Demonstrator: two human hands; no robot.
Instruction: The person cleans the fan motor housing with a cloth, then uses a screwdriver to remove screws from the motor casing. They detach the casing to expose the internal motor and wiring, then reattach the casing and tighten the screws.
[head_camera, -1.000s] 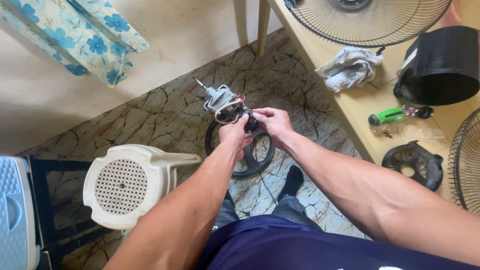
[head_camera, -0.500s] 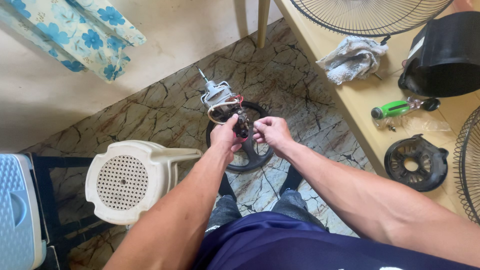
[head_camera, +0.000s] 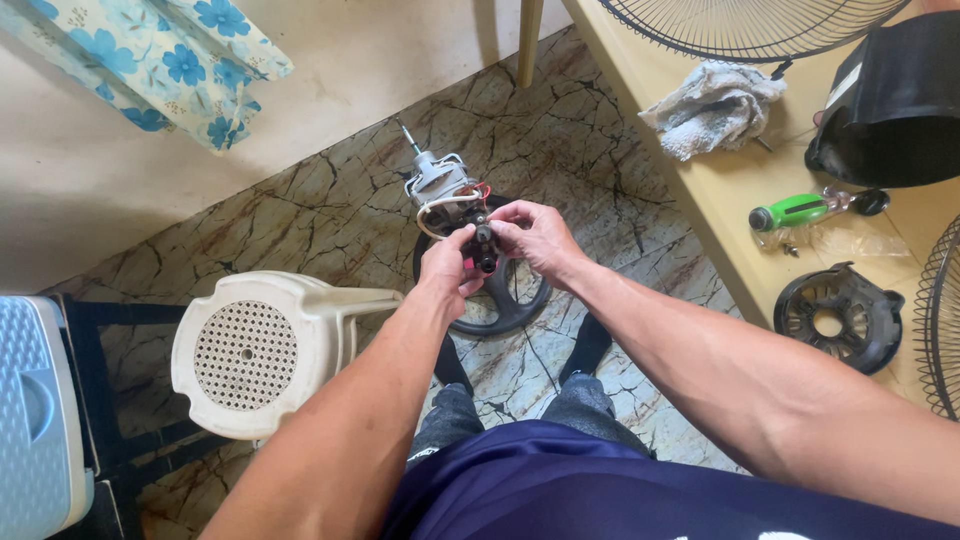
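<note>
A grey fan motor (head_camera: 437, 183) with a thin shaft and white and red wires sits just beyond my hands, over a black round fan base (head_camera: 505, 300) on the floor. My left hand (head_camera: 447, 262) and my right hand (head_camera: 535, 236) meet in front of it. Both pinch a small black part (head_camera: 485, 245) attached to the motor's wires. My fingers hide most of that part.
A cream plastic stool (head_camera: 260, 345) stands at my left. On the wooden bench at right lie a grey rag (head_camera: 715, 105), a green-handled screwdriver (head_camera: 800, 211), a black round cover (head_camera: 838, 315), a black housing (head_camera: 890, 100) and wire fan grilles (head_camera: 750, 25). A floral cloth (head_camera: 170, 60) hangs top left.
My hands and the motor have shifted slightly lower in view as my head moved. Both hands keep their hold on the small black part.
</note>
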